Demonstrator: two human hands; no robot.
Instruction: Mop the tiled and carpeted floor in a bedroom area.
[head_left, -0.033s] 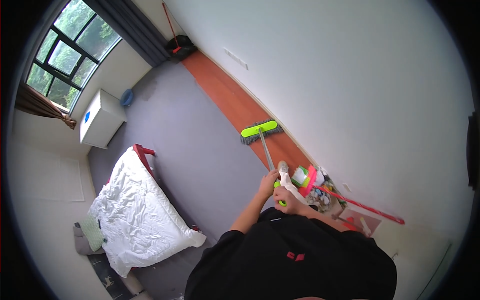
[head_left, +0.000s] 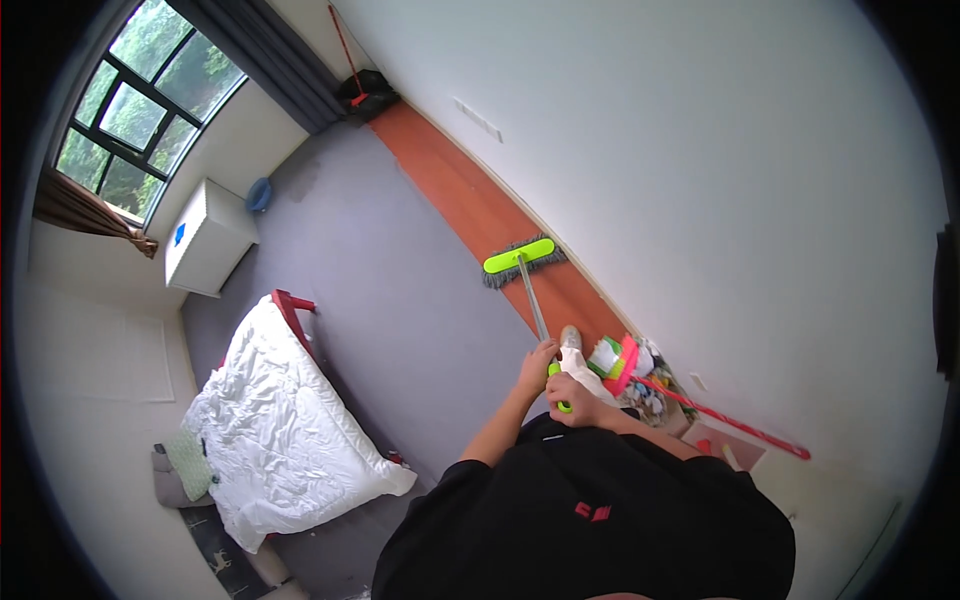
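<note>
A flat mop (head_left: 531,254) with a bright green plate and grey fringe lies on the reddish-brown floor strip (head_left: 455,185) beside the right wall. Its silver pole slants back toward my body. Fingers of my left hand (head_left: 538,364) wrap the pole just above the green grip. My right hand (head_left: 577,402) is closed round the green grip at the pole's near end, close to my black shirt. One light-coloured shoe (head_left: 570,338) shows right of the pole.
A pink broom (head_left: 627,362) with a red handle rests by a rubbish heap (head_left: 650,402) near the right wall. A bed with a white quilt (head_left: 285,430) stands left on grey flooring (head_left: 400,290). Farther off are a white cabinet (head_left: 212,235), a blue bin (head_left: 259,195) and a dark dustpan (head_left: 375,95).
The view has shifted slightly, so the room appears a little farther right and lower. Both hands keep their hold, and the mop head stays at nearly the same spot in the picture.
</note>
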